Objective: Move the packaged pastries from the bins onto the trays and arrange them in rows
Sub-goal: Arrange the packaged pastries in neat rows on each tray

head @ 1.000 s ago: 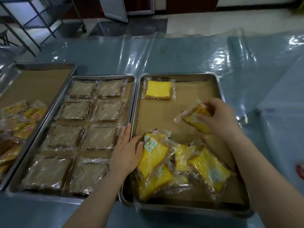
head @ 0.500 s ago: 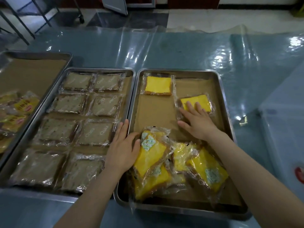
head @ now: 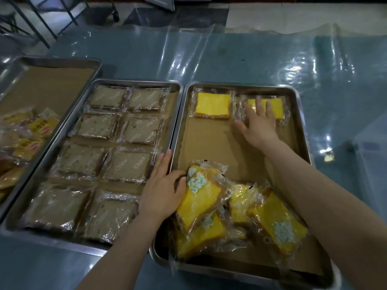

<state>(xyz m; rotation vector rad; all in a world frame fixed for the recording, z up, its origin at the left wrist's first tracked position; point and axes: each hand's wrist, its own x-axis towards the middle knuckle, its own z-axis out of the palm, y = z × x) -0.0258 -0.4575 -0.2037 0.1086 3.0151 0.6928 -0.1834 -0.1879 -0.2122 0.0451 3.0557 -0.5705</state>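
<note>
right hand (head: 259, 126) fingers (head: 249, 108) spread, flat on clear-wrapped yellow square pastry (head: 277, 107), just right of its twin (head: 212, 105) | left hand (head: 163, 191) fingers straight, together, thumb against loose yellow-packet heap (head: 201, 204) | heap lies well nearward of right fingers, long axes askew; left hand nearer

Right hand (head: 259, 124) flat on yellow pastry packet (head: 276, 107), left hand (head: 162, 189) resting on tray rim (head: 176, 130)

Head view, steeply down, close over trays (head: 301, 114)

Bare liner (head: 209, 147) mid-tray lies open (yellow pile (head: 201, 204) crowds the near end).
</note>
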